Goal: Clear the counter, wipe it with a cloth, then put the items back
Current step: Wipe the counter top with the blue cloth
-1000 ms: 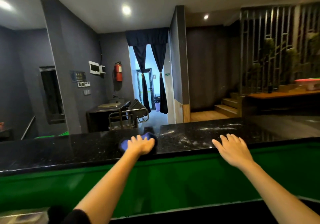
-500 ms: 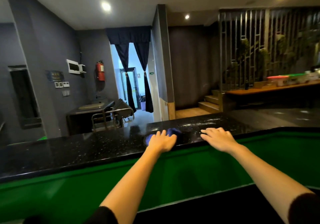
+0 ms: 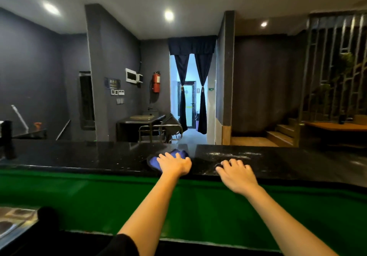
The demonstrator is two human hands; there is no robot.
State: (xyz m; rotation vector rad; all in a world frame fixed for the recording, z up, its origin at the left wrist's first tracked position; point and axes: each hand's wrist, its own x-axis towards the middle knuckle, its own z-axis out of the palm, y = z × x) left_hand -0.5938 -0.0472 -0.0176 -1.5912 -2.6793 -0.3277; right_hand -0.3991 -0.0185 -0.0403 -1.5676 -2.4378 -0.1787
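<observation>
A black speckled stone counter [image 3: 79,156] runs across the view above a green front panel. My left hand [image 3: 174,164] lies flat on a blue cloth [image 3: 179,153] and presses it onto the counter near the middle. Blue folds show beyond and to the left of my fingers. My right hand [image 3: 236,173] rests on the counter's near edge just to the right, fingers spread, holding nothing. Pale streaks [image 3: 234,154] mark the stone beyond my right hand.
A dark upright object [image 3: 7,136] stands on the counter at the far left. Behind the counter are a metal cart [image 3: 158,130], a sink unit, a curtained doorway and wooden steps [image 3: 282,134] at right. A tray-like surface [image 3: 12,222] sits at bottom left.
My left hand has slid the cloth rightward along the counter, closing the gap to my right hand. The view has swung back to the left over the last half second.
</observation>
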